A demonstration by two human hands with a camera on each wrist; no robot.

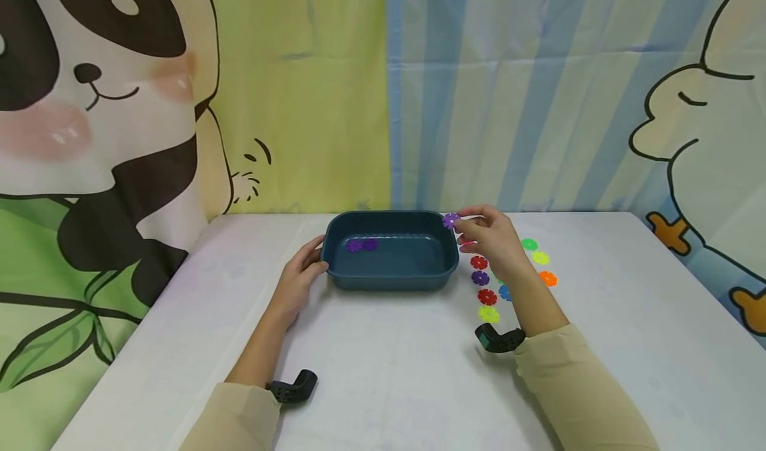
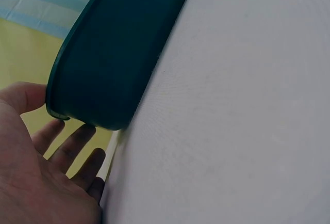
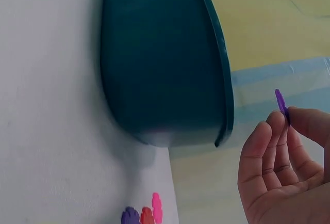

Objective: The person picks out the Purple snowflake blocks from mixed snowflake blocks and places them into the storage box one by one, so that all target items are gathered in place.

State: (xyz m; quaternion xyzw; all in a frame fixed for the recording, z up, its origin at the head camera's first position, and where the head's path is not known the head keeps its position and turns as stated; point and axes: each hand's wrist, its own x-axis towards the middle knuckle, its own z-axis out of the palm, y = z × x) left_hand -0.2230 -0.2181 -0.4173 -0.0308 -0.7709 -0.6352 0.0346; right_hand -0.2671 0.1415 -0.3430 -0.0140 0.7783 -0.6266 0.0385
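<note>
A dark teal rectangular basin stands on the white table. My left hand holds its left end, with the thumb at the rim and the fingers against the end wall in the left wrist view. Inside the basin lie two purple flower-shaped discs. Between thumb and fingertips, my right hand pinches another purple flower-shaped disc, raised by the basin's right rim. In the right wrist view this purple disc is seen nearly edge-on, apart from the basin wall.
Right of the basin, several flower-shaped discs lie on the table, among them a red one, a yellow one, an orange one and a green one. My right forearm partly covers them. A printed curtain hangs behind.
</note>
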